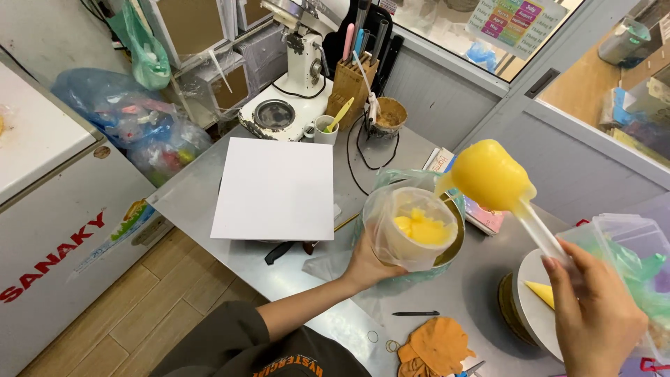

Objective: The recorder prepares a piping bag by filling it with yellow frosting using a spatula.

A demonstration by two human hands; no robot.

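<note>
My left hand (363,265) grips the side of a clear plastic cup lined with a piping bag (408,227) that holds yellow cream. My right hand (593,314) holds the white handle of a spatula (492,174), raised above and to the right of the cup. Its blade is coated in a thick blob of yellow cream. The cup stands in a metal bowl (453,241) on the steel table (460,286).
A white square board (276,188) lies on the table's left half. A stand mixer (296,77), knife block (351,84) and small cups stand at the back. A cake turntable (527,307), an orange cloth (436,345), a pen (415,313) and plastic containers (631,244) sit near me. A white chest freezer (56,209) is on the left.
</note>
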